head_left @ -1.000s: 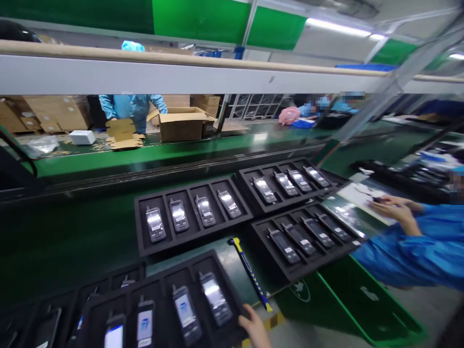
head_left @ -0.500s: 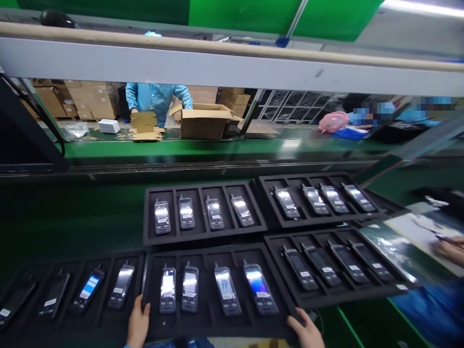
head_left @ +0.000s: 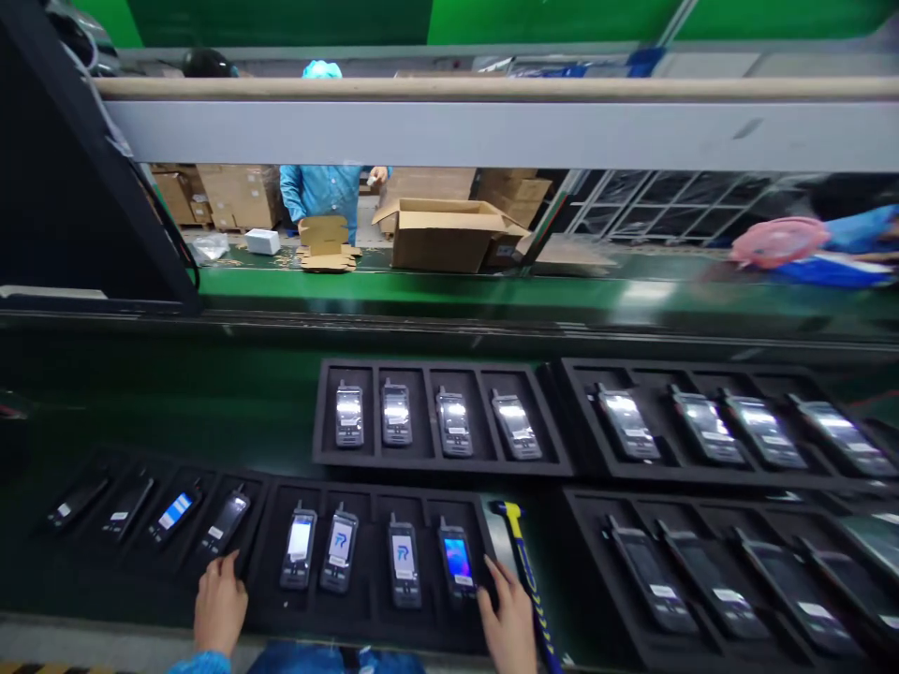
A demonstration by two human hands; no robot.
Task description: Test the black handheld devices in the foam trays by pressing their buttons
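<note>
A black foam tray [head_left: 372, 625] lies directly in front of me, its compartments holding several handheld phones with stubby antennas; one phone [head_left: 458, 565] shows a blue and purple screen. My left hand [head_left: 221, 604] is at its left side, fingers curled where it meets another phone tray [head_left: 151, 576]. At the right edge, my right hand [head_left: 507, 613] grips the tray, with the thumb by the last phone. Right beside that hand lies a yellow-headed tool [head_left: 521, 534] with a blue and yellow patterned shaft, partly covered by the hand.
Further phone trays stand behind [head_left: 439, 462] and to the right [head_left: 618, 599]. A dark monitor [head_left: 77, 187] is at the left. Beyond a crossbar [head_left: 449, 131], a co-worker in blue [head_left: 327, 197] stands by an open carton [head_left: 439, 245] on the far green bench.
The front tray has slid left with my hands, opening a gap that exposes the yellow-headed tool. My view has turned left. The co-worker across has raised a hand holding something small and white.
</note>
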